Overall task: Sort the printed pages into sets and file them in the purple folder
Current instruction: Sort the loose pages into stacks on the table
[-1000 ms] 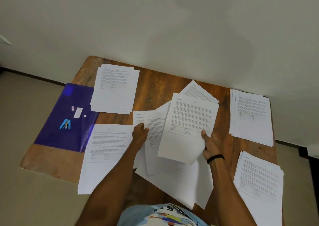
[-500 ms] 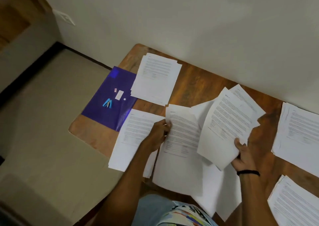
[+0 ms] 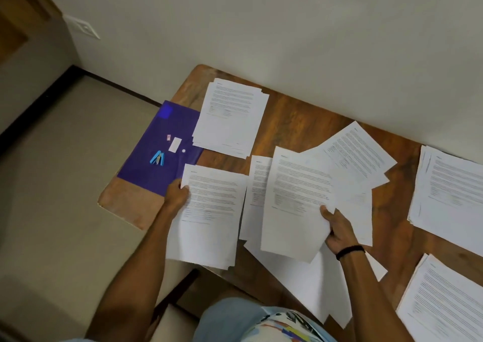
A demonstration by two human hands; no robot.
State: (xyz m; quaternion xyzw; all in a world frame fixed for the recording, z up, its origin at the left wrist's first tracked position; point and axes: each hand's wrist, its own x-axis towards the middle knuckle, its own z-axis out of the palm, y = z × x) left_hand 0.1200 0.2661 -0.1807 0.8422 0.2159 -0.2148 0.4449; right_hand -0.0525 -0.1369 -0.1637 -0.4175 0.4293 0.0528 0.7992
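Gripping near-left page stack (image 3: 209, 211) at its upper-left edge: left hand (image 3: 179, 192), fingers curled round paper. Right hand (image 3: 338, 230) pinches fanned loose pages (image 3: 300, 198), thumb on top. Purple folder (image 3: 146, 174) flat at worktop (image 3: 295, 130) left end, beside left hand, blue stapler (image 3: 157, 158) on it.

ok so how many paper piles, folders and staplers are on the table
paper piles: 5 (four neat, one loose in the middle)
purple folder: 1
blue stapler: 1
total: 7
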